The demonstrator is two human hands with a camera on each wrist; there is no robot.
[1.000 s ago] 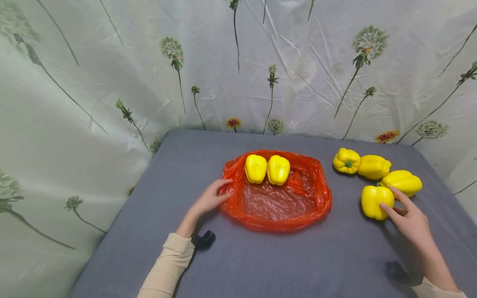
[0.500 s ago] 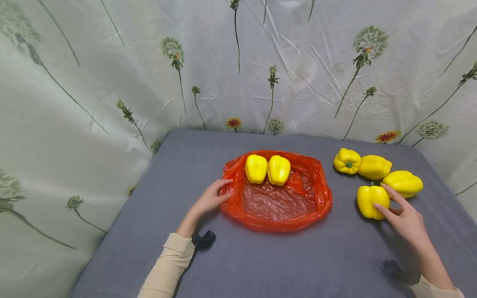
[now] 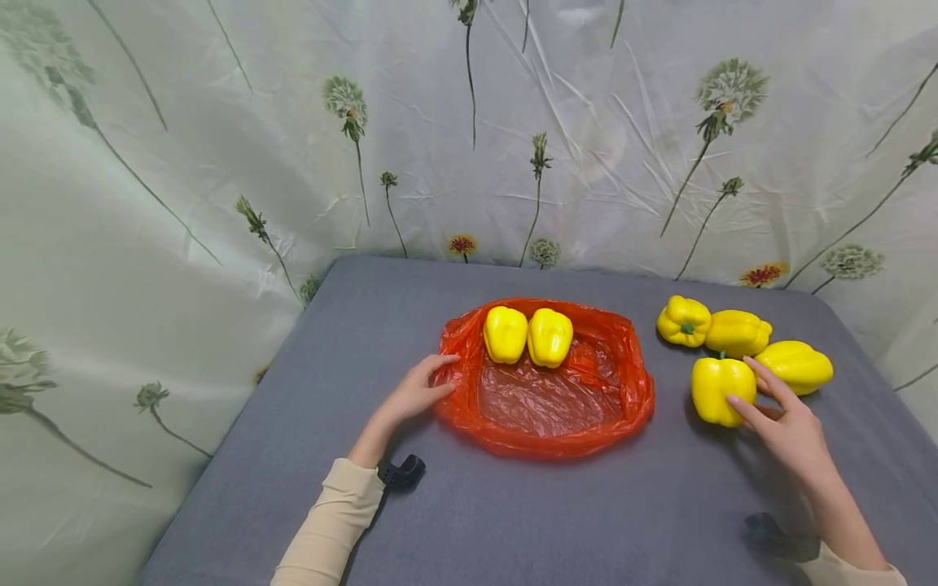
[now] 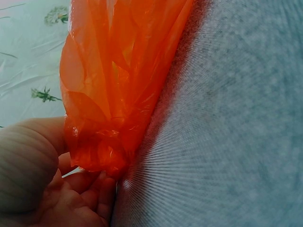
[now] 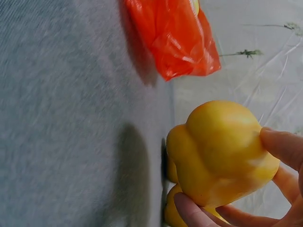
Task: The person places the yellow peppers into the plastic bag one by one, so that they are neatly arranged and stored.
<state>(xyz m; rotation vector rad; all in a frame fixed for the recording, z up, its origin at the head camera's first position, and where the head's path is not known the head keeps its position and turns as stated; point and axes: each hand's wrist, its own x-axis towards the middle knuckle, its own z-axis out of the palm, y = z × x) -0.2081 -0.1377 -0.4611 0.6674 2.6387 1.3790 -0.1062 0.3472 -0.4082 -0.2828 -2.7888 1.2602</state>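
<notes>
A red plastic bag [image 3: 545, 443] lies spread open like a shallow basket on the grey table. Two yellow bell peppers sit inside along its far side, a left one [image 3: 506, 334] and a right one [image 3: 550, 338]. At the bag's left end my left hand [image 3: 416, 391] grips the gathered edge between thumb and fingers; the left wrist view shows the crumpled plastic [image 4: 111, 142] there. My right hand [image 3: 795, 431] holds another yellow bell pepper [image 3: 718, 392] by its right side, thumb in front. In the right wrist view that pepper [image 5: 220, 151] is off the table, its shadow beneath.
Three more yellow bell peppers lie at the back right: one [image 3: 685, 321] with its stem facing forward, one [image 3: 738, 333] beside it, one [image 3: 797, 367] nearer my right hand. A white flowered curtain [image 3: 440, 179] hangs behind the grey table [image 3: 557, 521].
My right hand has carried its pepper leftward and slightly up, away from the other loose peppers and toward the bag. My left hand stays at the bag's left edge.
</notes>
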